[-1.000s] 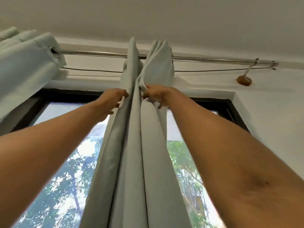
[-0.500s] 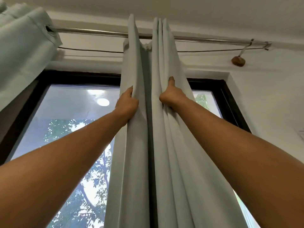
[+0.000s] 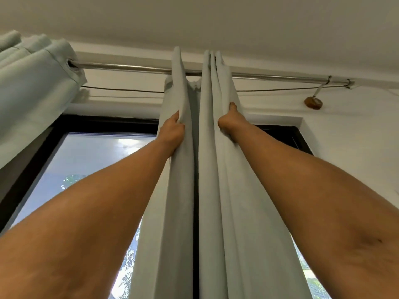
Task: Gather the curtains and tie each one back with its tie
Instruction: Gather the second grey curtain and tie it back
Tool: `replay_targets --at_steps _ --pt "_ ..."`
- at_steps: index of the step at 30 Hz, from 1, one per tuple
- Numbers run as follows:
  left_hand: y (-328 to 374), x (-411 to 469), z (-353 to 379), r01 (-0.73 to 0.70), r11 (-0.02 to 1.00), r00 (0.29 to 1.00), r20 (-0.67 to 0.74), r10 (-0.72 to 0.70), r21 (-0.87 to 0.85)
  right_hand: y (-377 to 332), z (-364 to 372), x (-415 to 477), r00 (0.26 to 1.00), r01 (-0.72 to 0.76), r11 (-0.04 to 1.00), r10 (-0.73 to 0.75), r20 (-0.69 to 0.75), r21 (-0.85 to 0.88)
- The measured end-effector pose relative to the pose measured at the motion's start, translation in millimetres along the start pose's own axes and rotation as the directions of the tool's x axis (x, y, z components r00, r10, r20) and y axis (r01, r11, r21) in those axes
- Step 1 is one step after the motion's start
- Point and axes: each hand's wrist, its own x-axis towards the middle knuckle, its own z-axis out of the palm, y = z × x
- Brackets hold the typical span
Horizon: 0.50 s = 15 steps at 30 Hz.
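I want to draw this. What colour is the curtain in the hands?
The curtain is plain pale grey-green, best in the head view.

Two pale curtains hang on one metal rod (image 3: 129, 67): the left curtain (image 3: 32, 89) and the middle curtain (image 3: 216, 169). Two hands are up, left hand (image 3: 172, 131) and right hand (image 3: 227, 123). One window (image 3: 97, 160), one wooden toggle (image 3: 313, 102).

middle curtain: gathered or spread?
Gathered: the middle curtain hangs in tight vertical pleats; left hand and right hand grip its folds below the rod.

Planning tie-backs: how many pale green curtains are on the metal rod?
2. Pale green fabric curtain bunched upper left; the middle curtain, gripped by left hand and right hand. Others possibly off-frame.
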Motion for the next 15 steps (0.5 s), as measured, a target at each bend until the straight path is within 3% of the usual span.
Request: replay_targets --at_steps 6,9,12,15 --pt "35.7 -14.4 43.0 -0.041 0.953 0.995 0.078 0.067 -0.299 -29.0 9.8 1.3 0.966 0.256 0.944 -0.260 -0.006 0.208" --pt "74.7 -2.5 40.1 -0.141 0.947 0.984 0.065 0.166 -0.287 -41.3 -36.5 6.7 0.958 0.259 0.878 -0.287 0.010 0.402" --pt "83.3 7.4 36.0 -0.121 0.960 0.979 0.132 0.158 -0.252 -35.6 -69.0 -2.7 0.956 0.254 0.926 -0.283 0.072 0.279" --pt "52.5 -13.3 43.9 -0.071 0.962 0.980 0.162 0.117 -0.263 -26.8 -44.8 -22.1 0.931 0.268 0.948 -0.300 0.207 0.169"
